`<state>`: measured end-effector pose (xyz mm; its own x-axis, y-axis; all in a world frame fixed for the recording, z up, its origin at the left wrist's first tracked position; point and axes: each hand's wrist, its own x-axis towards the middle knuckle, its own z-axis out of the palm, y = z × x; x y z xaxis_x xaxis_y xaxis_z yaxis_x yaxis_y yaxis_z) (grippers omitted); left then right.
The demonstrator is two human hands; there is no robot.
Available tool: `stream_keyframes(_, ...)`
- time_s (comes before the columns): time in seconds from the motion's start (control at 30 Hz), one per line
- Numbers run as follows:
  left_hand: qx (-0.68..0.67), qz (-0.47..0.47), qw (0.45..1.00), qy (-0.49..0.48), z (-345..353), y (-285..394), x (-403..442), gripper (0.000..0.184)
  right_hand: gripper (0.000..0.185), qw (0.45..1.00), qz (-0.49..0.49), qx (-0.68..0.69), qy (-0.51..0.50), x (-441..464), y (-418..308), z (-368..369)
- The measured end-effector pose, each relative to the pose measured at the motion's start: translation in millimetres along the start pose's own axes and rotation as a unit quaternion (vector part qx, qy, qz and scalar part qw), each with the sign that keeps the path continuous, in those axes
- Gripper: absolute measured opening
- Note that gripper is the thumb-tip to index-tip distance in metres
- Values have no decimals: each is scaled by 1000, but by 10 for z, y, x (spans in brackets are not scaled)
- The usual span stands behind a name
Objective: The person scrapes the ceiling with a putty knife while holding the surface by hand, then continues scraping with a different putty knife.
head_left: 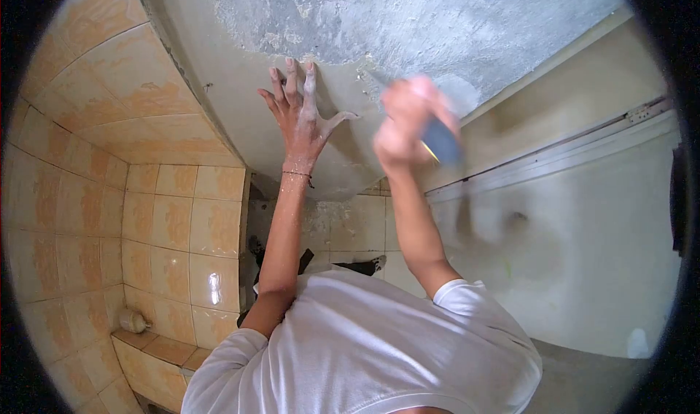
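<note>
My left hand point(301, 111) lies against the smooth painted part of the wall point(240, 115), its fingers spread and its fingertips at the edge of a rough grey patch point(364, 20). White dust coats its thumb and some fingers. To the right, my right hand point(415, 119) is closed around a tool with a dark blue handle point(442, 143), blurred by motion. The tool's blade, hard to make out, points up and left toward the ragged paint edge.
Orange-patterned tiles point(168, 217) cover the left side. A small ledge point(171, 348) holds a pale rounded object point(133, 321). On the right is a pale door point(569, 246) with a hinge point(647, 112). Dusty floor tiles point(357, 224) show below, near a dark shoe point(375, 265).
</note>
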<state>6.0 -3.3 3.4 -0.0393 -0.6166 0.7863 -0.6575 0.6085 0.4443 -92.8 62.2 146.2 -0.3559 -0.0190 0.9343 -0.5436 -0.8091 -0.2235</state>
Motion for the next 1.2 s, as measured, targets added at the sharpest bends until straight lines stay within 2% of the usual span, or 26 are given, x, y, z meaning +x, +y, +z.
stream_keyframes(0.03,0,-2,1000,1,15,7,8,119,38,990,114,-72,-29,-120,101,-12)
stream_keyframes(0.07,-2,0,1000,2,28,23,5,119,38,991,112,-73,-28,-179,165,-88)
stream_keyframes(0.13,12,-5,1000,0,20,22,6,119,39,992,101,69,8,-55,-1,-50)
stream_keyframes(0.17,14,-6,1000,2,23,12,10,119,38,984,135,117,18,-3,-124,-119)
stream_keyframes(0.27,13,-3,1000,-5,19,4,3,120,36,981,144,128,31,-15,-81,-138)
stream_keyframes(0.3,10,-3,1000,-2,12,11,9,120,38,999,31,-9,-22,-110,218,-117)
stream_keyframes(0.33,6,-3,1000,2,16,24,7,121,38,999,30,-13,-21,-137,193,-119)
stream_keyframes(0.4,3,1,1000,-1,12,41,-33,121,41,980,196,22,-15,-177,124,-76)
stream_keyframes(0.43,4,2,1000,4,17,24,7,120,41,990,134,35,12,-102,-27,-105)
stream_keyframes(0.47,9,-1,1000,9,26,-1,35,120,37,974,123,190,17,10,-175,-119)
stream_keyframes(0.53,37,7,999,-16,5,0,-5,125,37,967,99,235,-24,163,-310,-195)
stream_keyframes(0.6,32,9,999,-19,-15,-10,-3,125,38,999,-16,-38,-17,-18,140,-117)
stream_keyframes(0.63,27,11,999,-18,-18,1,-3,125,40,992,-100,-77,-4,-5,224,-76)
stream_keyframes(0.67,26,11,999,-17,-17,13,10,125,40,992,-101,-77,-5,11,203,-91)
stream_keyframes(0.73,27,3,999,-19,-25,35,10,126,40,993,90,68,20,134,-43,-92)
stream_keyframes(0.77,26,4,1000,-15,-6,41,30,126,42,986,106,117,53,216,-180,-90)
stream_keyframes(0.87,17,-6,1000,-3,0,23,9,118,42,981,108,164,9,199,-222,-122)
stream_keyframes(0.9,14,-3,1000,-2,8,6,9,118,43,999,2,39,12,30,124,-87)
stream_keyframes(0.93,11,0,1000,-2,10,12,6,118,43,999,3,36,12,27,103,-88)
stream_keyframes(1.0,0,-2,1000,1,-6,24,21,119,46,997,66,-28,-9,67,54,-60)
stream_keyframes(1.03,-13,-5,1000,1,-18,46,15,119,49,990,130,55,6,106,2,-57)
stream_keyframes(1.07,-14,-4,1000,5,0,50,24,119,49,990,126,56,6,183,-91,-78)
stream_keyframes(1.13,31,16,999,-3,-4,26,10,125,45,982,116,148,0,281,-306,-145)
stream_keyframes(1.2,29,13,999,-8,-10,-5,13,125,39,978,97,186,-3,108,-74,-76)
